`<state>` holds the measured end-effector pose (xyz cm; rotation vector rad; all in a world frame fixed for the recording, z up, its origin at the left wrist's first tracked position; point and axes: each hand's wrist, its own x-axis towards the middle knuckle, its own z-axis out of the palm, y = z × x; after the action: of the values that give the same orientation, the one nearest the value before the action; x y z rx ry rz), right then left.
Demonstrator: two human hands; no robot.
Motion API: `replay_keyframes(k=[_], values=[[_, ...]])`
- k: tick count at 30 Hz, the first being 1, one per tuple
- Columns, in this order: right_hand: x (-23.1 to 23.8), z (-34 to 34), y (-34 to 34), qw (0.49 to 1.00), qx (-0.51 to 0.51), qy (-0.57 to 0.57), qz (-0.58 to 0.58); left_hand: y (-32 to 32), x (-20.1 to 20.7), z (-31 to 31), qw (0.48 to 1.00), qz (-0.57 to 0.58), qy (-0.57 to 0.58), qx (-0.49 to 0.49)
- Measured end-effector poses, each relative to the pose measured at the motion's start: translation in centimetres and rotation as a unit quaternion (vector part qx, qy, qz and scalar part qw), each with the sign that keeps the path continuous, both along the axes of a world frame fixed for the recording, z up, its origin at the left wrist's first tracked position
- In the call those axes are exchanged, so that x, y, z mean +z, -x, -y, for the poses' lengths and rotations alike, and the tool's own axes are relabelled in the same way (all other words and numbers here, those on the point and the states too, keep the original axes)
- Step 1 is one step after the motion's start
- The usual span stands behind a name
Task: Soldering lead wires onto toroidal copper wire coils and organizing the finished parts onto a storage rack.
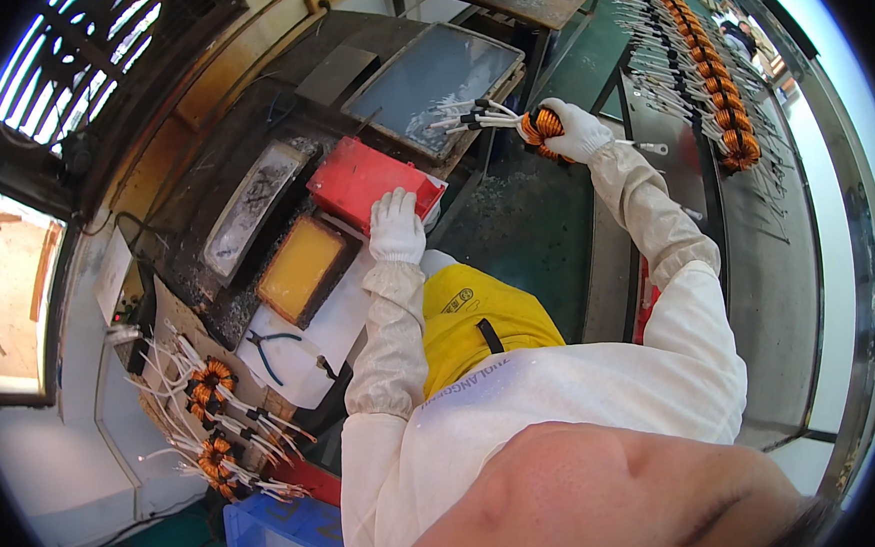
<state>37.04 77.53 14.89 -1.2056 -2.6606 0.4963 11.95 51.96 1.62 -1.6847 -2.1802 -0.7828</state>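
Note:
My right hand, in a white glove, grips a ring-shaped copper-wire coil. White-sleeved leads stick out from the coil to the left, and it hangs in the air between the bench and the table at the right. My left hand, also gloved, lies with its fingers flat over the near edge of a red box. Just left of that box sits a dark-rimmed tray with a yellow block or filling. Blue-handled pliers lie on white paper nearer to me.
Beyond the red box lies a wide shallow tray with a grey, streaked surface. A narrow metal tray lies further left. Several coils rest at the lower left, above a blue crate. A long row of coils occupies the right table.

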Motion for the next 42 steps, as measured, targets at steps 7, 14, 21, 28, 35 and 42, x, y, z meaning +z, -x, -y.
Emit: replay_keyframes(k=[7,14,21,28,35,42], values=[[6.8,2.2,-1.9,0.989,0.065,-0.125,-0.048,-8.0,3.9,-8.4,0.587,0.789,-0.022,-0.179],[10.6,4.0,-7.0,0.980,0.100,-0.170,0.026,-17.6,9.1,-18.4,0.221,0.939,-0.011,-0.262],[11.5,3.0,-15.8,0.969,0.038,-0.223,0.102,-25.7,9.8,-21.1,0.177,0.931,0.148,-0.284],[7.8,0.7,-28.6,0.947,-0.123,-0.258,0.145,-28.7,9.5,-15.8,0.209,0.840,0.325,-0.381],[5.8,-3.1,-37.3,0.875,-0.407,-0.213,0.154,-25.2,10.7,-11.8,0.321,0.819,0.358,-0.313],[0.6,-4.8,-39.0,0.856,-0.462,-0.186,0.142,-24.5,12.9,-11.5,0.352,0.798,0.349,-0.343]])
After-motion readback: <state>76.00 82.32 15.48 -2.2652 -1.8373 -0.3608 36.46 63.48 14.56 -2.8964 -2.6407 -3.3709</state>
